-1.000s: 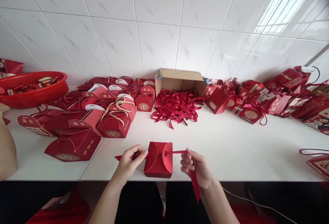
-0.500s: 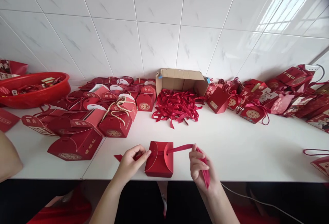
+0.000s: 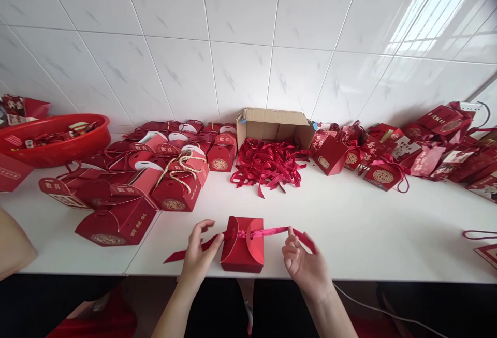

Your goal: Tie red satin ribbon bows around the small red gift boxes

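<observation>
A small red gift box [image 3: 243,246] stands at the front edge of the white table [image 3: 349,224]. A red ribbon [image 3: 267,233] runs through the holes in its two rounded top flaps and sticks out on both sides. My left hand [image 3: 200,255] pinches the ribbon's left part right beside the box, and the loose end trails down to the left. My right hand [image 3: 305,263] pinches the right part, held taut and level, a short way to the right of the box.
A cardboard box [image 3: 274,125] lies at the wall, with a heap of red ribbons [image 3: 267,164] spilling from it. Several red gift boxes [image 3: 155,167] crowd the left, tied ones [image 3: 382,172] the right. A red basin [image 3: 54,138] stands far left. Another person's arm [image 3: 13,247] shows at the left edge.
My right hand has drawn its ribbon end up and level; before, that end hung down off the table. The left end now trails longer. The view has tilted slightly.
</observation>
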A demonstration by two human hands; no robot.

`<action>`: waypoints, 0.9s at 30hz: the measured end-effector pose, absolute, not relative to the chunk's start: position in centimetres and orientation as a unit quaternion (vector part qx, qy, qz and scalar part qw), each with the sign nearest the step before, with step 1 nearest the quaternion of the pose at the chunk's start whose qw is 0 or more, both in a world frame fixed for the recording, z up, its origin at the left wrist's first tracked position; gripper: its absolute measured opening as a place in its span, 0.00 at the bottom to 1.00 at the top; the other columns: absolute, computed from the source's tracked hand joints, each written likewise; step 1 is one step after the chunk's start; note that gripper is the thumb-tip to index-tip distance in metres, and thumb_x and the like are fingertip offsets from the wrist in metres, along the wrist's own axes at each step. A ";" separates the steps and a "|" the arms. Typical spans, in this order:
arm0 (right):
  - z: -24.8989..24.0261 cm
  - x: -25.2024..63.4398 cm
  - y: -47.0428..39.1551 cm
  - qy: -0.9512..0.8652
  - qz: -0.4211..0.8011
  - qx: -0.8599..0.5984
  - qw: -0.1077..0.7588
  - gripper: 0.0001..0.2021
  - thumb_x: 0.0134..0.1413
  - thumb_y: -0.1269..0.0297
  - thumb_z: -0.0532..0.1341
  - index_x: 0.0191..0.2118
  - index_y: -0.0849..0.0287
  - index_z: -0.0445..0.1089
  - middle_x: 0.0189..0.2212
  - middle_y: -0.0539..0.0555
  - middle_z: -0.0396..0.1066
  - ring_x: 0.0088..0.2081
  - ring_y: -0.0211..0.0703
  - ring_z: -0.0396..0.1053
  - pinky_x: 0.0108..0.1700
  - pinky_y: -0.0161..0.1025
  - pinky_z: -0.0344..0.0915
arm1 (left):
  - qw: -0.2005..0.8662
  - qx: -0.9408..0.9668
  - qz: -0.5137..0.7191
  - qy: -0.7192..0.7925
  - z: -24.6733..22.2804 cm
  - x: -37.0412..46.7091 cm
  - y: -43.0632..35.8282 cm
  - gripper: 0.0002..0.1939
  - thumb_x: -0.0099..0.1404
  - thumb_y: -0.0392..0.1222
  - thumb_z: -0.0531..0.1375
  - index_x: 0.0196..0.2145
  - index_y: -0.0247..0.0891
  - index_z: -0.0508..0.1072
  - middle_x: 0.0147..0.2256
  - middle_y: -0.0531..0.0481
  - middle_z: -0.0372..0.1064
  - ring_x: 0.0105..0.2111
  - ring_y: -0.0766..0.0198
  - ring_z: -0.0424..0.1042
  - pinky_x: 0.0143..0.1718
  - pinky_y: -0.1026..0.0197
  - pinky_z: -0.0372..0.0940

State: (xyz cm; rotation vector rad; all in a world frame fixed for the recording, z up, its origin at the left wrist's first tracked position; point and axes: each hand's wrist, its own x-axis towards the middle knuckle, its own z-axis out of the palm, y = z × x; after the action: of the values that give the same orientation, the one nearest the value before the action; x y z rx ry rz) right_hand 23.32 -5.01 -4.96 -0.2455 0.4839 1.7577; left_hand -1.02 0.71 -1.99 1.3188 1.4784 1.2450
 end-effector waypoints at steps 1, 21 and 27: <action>-4.9 23.6 -5.3 0.203 0.754 -0.103 0.616 0.20 0.53 0.67 0.61 0.53 0.61 0.63 0.28 0.49 0.68 0.25 0.33 0.62 0.27 0.32 0.64 | 0.362 0.506 0.515 0.590 -2.0 -1.3 0.4 0.21 0.52 0.57 0.62 0.40 0.43 0.69 0.43 0.48 0.66 0.47 0.54 0.64 0.45 0.58 0.58; -4.4 19.7 -5.2 0.103 0.765 -0.253 0.583 0.15 0.45 0.74 0.66 0.42 0.66 0.69 0.21 0.44 0.60 0.17 0.25 0.51 0.16 0.26 0.50 | 0.706 0.274 0.450 0.473 -1.6 -1.5 -2.8 0.17 0.60 0.47 0.61 0.47 0.42 0.70 0.22 0.56 0.65 0.20 0.69 0.61 0.25 0.64 0.62; -4.6 19.8 -4.2 0.165 0.771 -0.171 0.590 0.13 0.42 0.75 0.70 0.32 0.60 0.64 0.18 0.40 0.56 0.17 0.23 0.53 0.16 0.23 0.52 | 0.759 0.011 0.508 0.408 -2.3 -2.2 -1.0 0.10 0.65 0.30 0.55 0.40 0.41 0.73 0.35 0.50 0.73 0.30 0.70 0.74 0.18 0.74 0.61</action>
State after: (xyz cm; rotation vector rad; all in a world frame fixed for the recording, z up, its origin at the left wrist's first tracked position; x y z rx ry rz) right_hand 19.79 -4.18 -4.56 -0.3986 0.3829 1.7956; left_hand -2.22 -0.97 -2.34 0.0230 0.8885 1.1058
